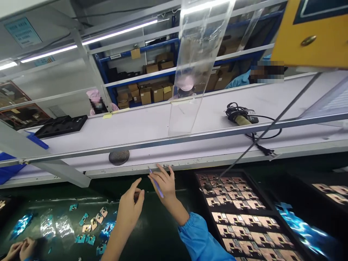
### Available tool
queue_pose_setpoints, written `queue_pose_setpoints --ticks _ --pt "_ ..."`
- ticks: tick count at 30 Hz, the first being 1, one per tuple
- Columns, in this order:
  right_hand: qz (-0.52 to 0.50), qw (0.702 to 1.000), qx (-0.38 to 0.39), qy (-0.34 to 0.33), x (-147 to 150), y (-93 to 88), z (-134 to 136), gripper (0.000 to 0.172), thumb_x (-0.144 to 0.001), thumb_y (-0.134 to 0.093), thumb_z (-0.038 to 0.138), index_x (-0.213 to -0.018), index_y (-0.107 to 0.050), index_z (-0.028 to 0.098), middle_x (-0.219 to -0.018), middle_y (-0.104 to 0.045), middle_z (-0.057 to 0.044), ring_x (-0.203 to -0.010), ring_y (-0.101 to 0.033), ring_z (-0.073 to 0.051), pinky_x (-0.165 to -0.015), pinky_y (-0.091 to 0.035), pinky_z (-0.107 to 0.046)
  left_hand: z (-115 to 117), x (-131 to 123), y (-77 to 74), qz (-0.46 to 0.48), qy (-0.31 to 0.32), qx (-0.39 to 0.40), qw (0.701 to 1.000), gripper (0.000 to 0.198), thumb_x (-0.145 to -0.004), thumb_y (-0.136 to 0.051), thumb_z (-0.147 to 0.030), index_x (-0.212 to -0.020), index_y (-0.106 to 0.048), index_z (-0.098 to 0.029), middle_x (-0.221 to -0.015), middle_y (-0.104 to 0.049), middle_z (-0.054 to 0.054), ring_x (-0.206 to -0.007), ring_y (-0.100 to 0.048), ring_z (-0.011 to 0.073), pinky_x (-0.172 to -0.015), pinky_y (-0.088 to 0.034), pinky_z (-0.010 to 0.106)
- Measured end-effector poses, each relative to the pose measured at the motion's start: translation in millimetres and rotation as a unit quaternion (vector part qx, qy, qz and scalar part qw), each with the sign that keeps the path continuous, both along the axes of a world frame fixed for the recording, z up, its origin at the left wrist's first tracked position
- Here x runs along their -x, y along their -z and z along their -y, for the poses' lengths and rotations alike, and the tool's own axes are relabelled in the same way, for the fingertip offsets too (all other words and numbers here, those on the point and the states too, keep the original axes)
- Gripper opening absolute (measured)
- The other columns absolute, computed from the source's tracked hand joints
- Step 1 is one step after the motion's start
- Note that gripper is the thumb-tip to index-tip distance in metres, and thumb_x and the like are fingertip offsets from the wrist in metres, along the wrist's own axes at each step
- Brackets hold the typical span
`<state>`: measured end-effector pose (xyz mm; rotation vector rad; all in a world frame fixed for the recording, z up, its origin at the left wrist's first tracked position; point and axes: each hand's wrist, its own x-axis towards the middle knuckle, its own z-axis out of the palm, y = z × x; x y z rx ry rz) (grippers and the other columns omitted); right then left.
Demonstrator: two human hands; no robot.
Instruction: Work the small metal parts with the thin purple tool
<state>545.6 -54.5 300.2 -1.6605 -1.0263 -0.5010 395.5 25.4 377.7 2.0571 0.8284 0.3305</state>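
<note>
My right hand (165, 183), at the end of a blue sleeve, holds a thin purple stick (156, 183) that lies slanted across the palm side, its tip near the shelf edge. To its left is my left hand (129, 206), raised over the dark green bench (152, 232), thumb and fingers curved toward each other with a gap between them and nothing visible in it. The two hands are apart. A black tray (214, 217) of small metallic parts lies right of my right hand. Loose teal and pinkish parts (94, 223) lie left of my left forearm.
Another person's hands (23, 248) are at the lower left. Clear bags (56, 226) and blue shiny film (304, 228) lie on the bench. A white shelf (136, 127) crosses behind, with cables (239, 114). A thin rod (261, 134) slants down toward the tray.
</note>
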Motion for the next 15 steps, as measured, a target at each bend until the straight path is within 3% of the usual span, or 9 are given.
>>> queue_pose_setpoints --ticks 5,10,15 --pt "0.027 0.999 0.021 -0.010 -3 3.4 1 0.018 -0.094 -0.067 0.016 -0.102 -0.075 0.030 -0.093 -0.081 0.000 -0.123 -0.068 -0.030 -0.123 -0.022 -0.058 -22 -25 0.9 -0.088 0.081 -0.171 0.978 0.052 -0.103 -0.039 -0.038 -0.153 -0.046 -0.024 -0.098 -0.071 0.007 -0.082 -0.068 0.0228 -0.077 -0.052 0.035" --pt "0.030 0.999 0.028 -0.011 -6 5.6 2 0.019 -0.094 -0.068 0.017 -0.103 -0.075 0.031 -0.095 -0.081 0.001 -0.125 -0.066 -0.029 -0.124 -0.020 -0.058 -32 -38 2.1 -0.130 0.117 -0.223 0.959 0.053 -0.102 -0.041 -0.036 -0.155 -0.045 -0.031 -0.104 -0.070 0.009 -0.086 -0.069 0.0250 -0.075 -0.050 0.032" --pt "0.039 0.998 0.039 -0.032 -7 0.0 7 0.019 -0.095 -0.068 0.018 -0.108 -0.074 0.030 -0.098 -0.081 0.000 -0.127 -0.065 -0.030 -0.124 -0.021 -0.059 -35 -44 3.1 -0.166 0.113 -0.269 0.942 0.053 -0.100 -0.042 -0.031 -0.152 -0.050 -0.032 -0.102 -0.068 0.012 -0.071 -0.066 0.0245 -0.062 -0.044 0.030"
